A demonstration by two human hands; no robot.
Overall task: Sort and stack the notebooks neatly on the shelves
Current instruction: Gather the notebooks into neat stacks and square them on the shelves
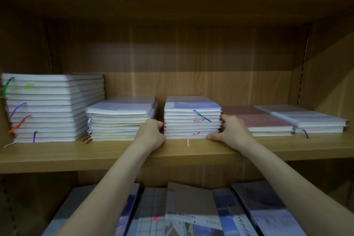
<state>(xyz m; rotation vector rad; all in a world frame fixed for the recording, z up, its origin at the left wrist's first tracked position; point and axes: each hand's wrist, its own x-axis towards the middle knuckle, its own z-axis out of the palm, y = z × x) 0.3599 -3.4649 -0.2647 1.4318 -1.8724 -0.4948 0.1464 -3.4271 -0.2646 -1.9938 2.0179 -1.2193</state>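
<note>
A middle stack of notebooks (192, 119) with pale blue covers and coloured ribbon markers sits on the wooden shelf (172, 151). My left hand (151, 133) grips the stack's left side with curled fingers. My right hand (232, 130) grips its right side, thumb along the bottom front edge. To the left lie a lower stack (120, 119) and a tall stack (51, 107) at the far left. To the right lie two pink-covered notebooks (268, 122) and a short grey-covered stack (314, 120).
The shelf's back panel and right wall (329, 74) enclose the space; there is bare board behind the shorter stacks. On the lower shelf, several loose notebooks (191, 210) lie flat and overlapping beneath my forearms.
</note>
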